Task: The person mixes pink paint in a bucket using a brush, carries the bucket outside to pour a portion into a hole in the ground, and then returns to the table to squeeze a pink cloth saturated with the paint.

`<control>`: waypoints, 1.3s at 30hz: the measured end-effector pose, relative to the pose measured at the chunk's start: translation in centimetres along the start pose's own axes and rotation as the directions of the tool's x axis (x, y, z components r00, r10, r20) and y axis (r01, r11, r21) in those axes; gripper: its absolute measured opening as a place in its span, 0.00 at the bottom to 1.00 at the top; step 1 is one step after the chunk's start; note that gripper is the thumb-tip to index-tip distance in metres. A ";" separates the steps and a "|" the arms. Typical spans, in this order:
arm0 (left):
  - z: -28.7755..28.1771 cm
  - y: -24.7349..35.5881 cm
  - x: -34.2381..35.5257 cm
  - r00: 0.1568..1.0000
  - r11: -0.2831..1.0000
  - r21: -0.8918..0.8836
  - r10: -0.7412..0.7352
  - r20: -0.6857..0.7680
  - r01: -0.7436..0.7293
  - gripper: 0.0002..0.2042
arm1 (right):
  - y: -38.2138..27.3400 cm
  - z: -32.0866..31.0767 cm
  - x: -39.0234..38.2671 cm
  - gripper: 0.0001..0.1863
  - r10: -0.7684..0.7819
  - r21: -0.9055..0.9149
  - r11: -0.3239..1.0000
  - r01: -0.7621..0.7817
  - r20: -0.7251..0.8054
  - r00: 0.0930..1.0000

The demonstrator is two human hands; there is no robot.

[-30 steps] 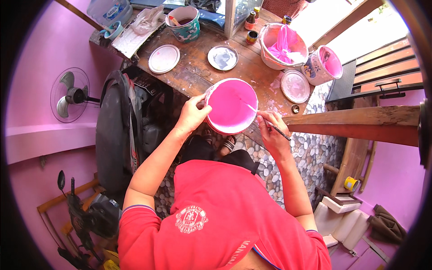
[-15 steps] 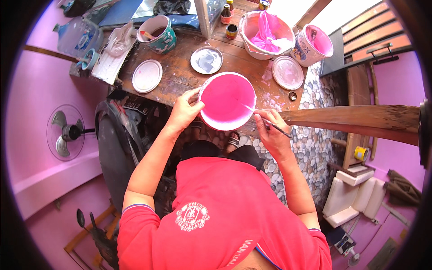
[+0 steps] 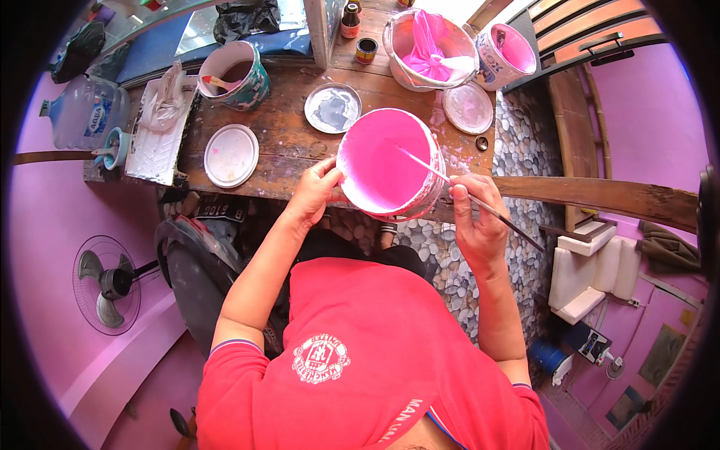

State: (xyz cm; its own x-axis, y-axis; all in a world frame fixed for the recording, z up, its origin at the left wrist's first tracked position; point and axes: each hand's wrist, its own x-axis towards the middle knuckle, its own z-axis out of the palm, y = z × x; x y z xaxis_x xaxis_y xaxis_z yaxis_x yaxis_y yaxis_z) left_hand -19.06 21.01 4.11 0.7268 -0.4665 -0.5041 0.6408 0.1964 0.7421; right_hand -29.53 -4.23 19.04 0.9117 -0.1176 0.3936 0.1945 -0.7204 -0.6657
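My left hand [image 3: 313,193] is closed on the left rim of a white bucket [image 3: 427,199], thumb at the edge. The bucket is tilted at the near edge of the table, its inside bright pink. In my right hand [image 3: 480,229] a long thin stick [image 3: 421,163] is pinched between thumb and fingers. Its pale end reaches over the rim into the pink; its darker end sticks out to the lower right. Whether the tip touches paint or the bucket wall, I cannot tell. Behind the bucket lies a round lid with grey paint [image 3: 333,108].
On the wooden table [image 3: 281,154] are a white lid [image 3: 231,155], a green-patterned bucket with a brush [image 3: 251,88], a paint tray [image 3: 161,139] and a small dark jar [image 3: 366,50]. A large bucket with a pink bag [image 3: 401,56] stands far right. A wooden beam [image 3: 600,195] juts in from the right.
The bucket has tipped so its outer right wall shows. My right hand has moved right, and more of the stick stands out of the bucket. My view has shifted slightly.
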 end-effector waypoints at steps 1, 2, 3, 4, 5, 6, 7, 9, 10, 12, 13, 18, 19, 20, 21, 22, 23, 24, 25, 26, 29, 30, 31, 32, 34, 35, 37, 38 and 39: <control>0.1 0.7 -0.2 0.999 0.999 -0.008 -0.041 -0.010 0.041 0.18 | -0.3 0.0 -0.1 0.05 0.004 -0.008 1.000 -0.004 -0.001 1.000; 0.1 1.1 -0.3 0.996 0.997 -0.016 -0.081 -0.021 0.081 0.18 | -0.7 0.1 -0.1 0.05 0.023 -0.011 1.000 -0.023 -0.004 1.000; 0.2 1.3 -0.3 0.996 0.996 -0.019 -0.084 -0.015 0.083 0.18 | -1.0 0.2 -0.1 0.05 0.040 -0.013 0.999 -0.040 -0.005 0.999; 0.3 1.5 -0.3 0.996 0.996 -0.012 -0.084 -0.016 0.084 0.18 | -1.4 0.4 0.1 0.05 0.041 -0.016 0.999 -0.041 -0.005 0.999; 0.3 1.6 -0.3 0.996 0.996 -0.004 -0.085 -0.018 0.085 0.18 | -1.9 0.5 0.4 0.04 0.042 -0.021 0.999 -0.042 -0.015 0.999; 0.2 1.4 -0.1 0.997 0.997 -0.008 -0.082 -0.015 0.082 0.18 | -2.3 0.6 0.7 0.04 0.042 -0.026 0.999 -0.042 -0.024 0.999; -0.1 1.6 -0.2 0.997 0.997 -0.009 -0.081 -0.012 0.081 0.18 | -2.4 0.6 0.8 0.04 0.041 -0.029 0.999 -0.041 -0.024 0.999; -0.4 2.0 -0.4 0.996 0.996 0.002 -0.085 -0.014 0.085 0.18 | -2.6 0.4 0.8 0.04 -0.001 -0.045 0.999 -0.002 -0.067 0.998; -0.5 2.2 -0.5 0.996 0.996 0.001 -0.084 -0.012 0.084 0.18 | -3.1 0.2 0.8 0.05 0.036 -0.030 0.999 -0.039 -0.087 0.995; -0.5 2.6 -0.9 0.997 0.997 0.033 -0.061 -0.052 0.063 0.20 | -3.5 -0.2 0.3 0.05 0.075 0.028 0.997 -0.072 -0.146 0.986; -0.4 2.8 -1.1 0.997 0.997 0.035 -0.063 -0.049 0.065 0.20 | -3.6 -0.4 0.0 0.06 0.120 0.089 0.991 -0.104 -0.203 0.972; 1.0 3.3 -2.7 1.000 0.973 0.229 0.031 -0.001 -0.030 0.24 | -4.4 -2.2 -2.0 0.13 0.053 0.096 0.995 -0.027 -0.288 0.956; 1.2 3.2 -3.1 1.000 0.972 0.232 0.030 0.006 -0.031 0.24 | -4.4 -2.6 -2.7 0.13 0.054 0.092 0.995 -0.028 -0.294 0.954; 1.4 3.0 -3.5 0.999 0.968 0.247 0.043 0.012 -0.045 0.25 | -4.4 -3.1 -3.6 0.13 0.044 0.108 0.994 -0.008 -0.341 0.939; 1.7 2.8 -3.9 0.998 0.963 0.261 0.057 0.017 -0.060 0.25 | -4.3 -3.5 -4.5 0.14 0.034 0.122 0.992 0.015 -0.386 0.922; 2.2 2.8 -4.3 0.998 0.962 0.265 0.056 0.023 -0.060 0.25 | -4.3 -4.0 -5.4 0.14 0.013 0.073 0.997 0.021 -0.434 0.901; 2.8 2.8 -4.8 0.997 0.964 0.258 0.056 0.052 -0.068 0.25 | -4.3 -4.7 -6.4 0.14 0.013 0.072 0.997 0.021 -0.438 0.899; 3.3 2.4 -5.3 0.995 0.965 0.252 0.056 0.080 -0.075 0.26 | -4.1 -5.5 -7.4 0.15 0.032 0.113 0.993 0.025 -0.480 0.877; 3.8 1.8 -5.7 0.994 0.963 0.256 0.068 0.082 -0.087 0.26 | -3.9 -6.4 -8.3 0.15 0.046 0.155 0.987 0.042 -0.524 0.850; 4.4 0.8 -6.2 0.991 0.945 0.302 0.106 0.083 -0.126 0.26 | -3.7 -7.3 -9.2 0.16 0.038 0.160 0.985 0.057 -0.533 0.846; 7.7 -1.7 -8.8 0.984 0.911 0.374 0.148 0.096 -0.174 0.25 | -2.5 -11.4 -13.2 0.17 0.031 0.220 0.969 0.110 -0.552 0.834; 8.8 -3.2 -9.3 0.974 0.899 0.377 0.188 0.130 -0.223 0.25 | -2.1 -13.0 -14.4 0.17 0.029 0.203 0.973 0.107 -0.572 0.820; 10.3 -4.4 -10.0 0.962 0.885 0.382 0.215 0.169 -0.265 0.26 | -1.3 -14.9 -15.9 0.17 0.032 0.201 0.974 0.105 -0.581 0.813; 12.2 -5.7 -10.9 0.968 0.900 0.370 0.175 0.179 -0.231 0.26 | -0.4 -17.0 -17.6 0.17 0.041 0.224 0.966 0.131 -0.629 0.776; 16.6 -8.0 -12.0 0.986 0.943 0.318 0.046 0.158 -0.095 0.26 | 0.7 -21.0 -20.7 0.17 0.078 0.252 0.956 0.152 -0.715 0.694; 18.9 -9.0 -12.3 0.988 0.953 0.302 -0.029 0.151 -0.018 0.26 | 1.3 -22.8 -22.3 0.17 0.076 0.239 0.959 0.149 -0.729 0.681; 23.7 -11.2 -11.9 0.983 0.938 0.339 0.008 0.182 -0.071 0.26 | 2.5 -26.3 -25.5 0.18 0.097 0.200 0.973 0.120 -0.817 0.569; 25.9 -11.8 -11.8 0.978 0.940 0.333 0.004 0.210 -0.075 0.25 | 3.1 -27.7 -26.8 0.19 0.127 0.200 0.976 0.082 -0.838 0.531; 27.8 -12.4 -11.6 0.972 0.942 0.325 0.000 0.237 -0.079 0.25 | 3.5 -28.9 -27.8 0.19 0.120 0.187 0.979 0.080 -0.848 0.517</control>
State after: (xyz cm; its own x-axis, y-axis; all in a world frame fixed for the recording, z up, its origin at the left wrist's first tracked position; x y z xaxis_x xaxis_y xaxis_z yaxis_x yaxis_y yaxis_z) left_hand -42.33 0.06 13.05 0.6475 -0.6576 -0.3851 0.4661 -0.0581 0.8828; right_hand -64.70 -23.18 24.09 0.1874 -0.7265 0.6612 0.3305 -0.5872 -0.7389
